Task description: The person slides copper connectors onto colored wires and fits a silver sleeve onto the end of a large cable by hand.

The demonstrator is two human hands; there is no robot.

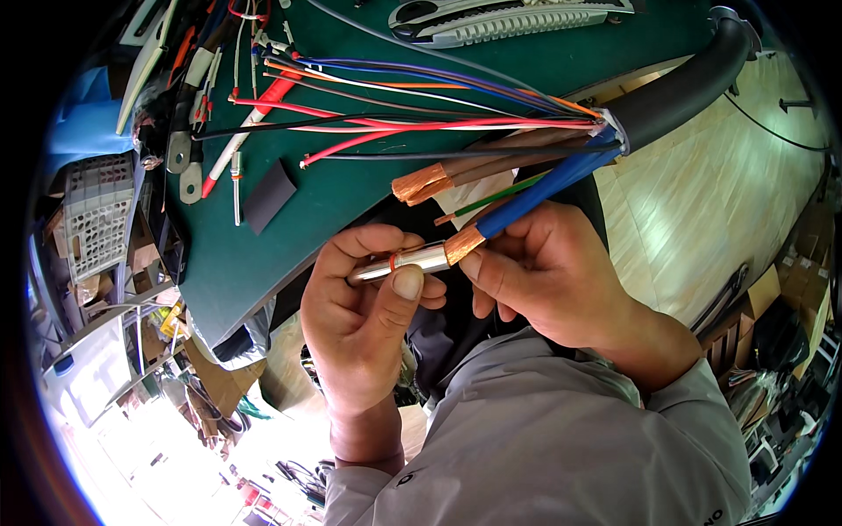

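Observation:
My left hand [368,298] pinches a silver metal connector pin [421,257] with an orange ring round it. The pin's open end meets the bare copper strands [463,244] of a thick blue wire [553,188]. How far the strands sit inside it, I cannot tell. Close behind the strands, my right hand [544,272] grips the blue wire. That wire comes out of a thick black cable [684,92]. Beside it are brown wires [500,158] with bare copper ends, a green wire [500,197], and several thin red, black, blue, orange and white wires.
A green-topped table [228,272] lies beyond my hands. On it are a utility knife [509,22], a second metal pin [236,188], a dark rectangular piece [270,195] and cable lugs [190,180]. A white perforated basket [96,210] stands at the left.

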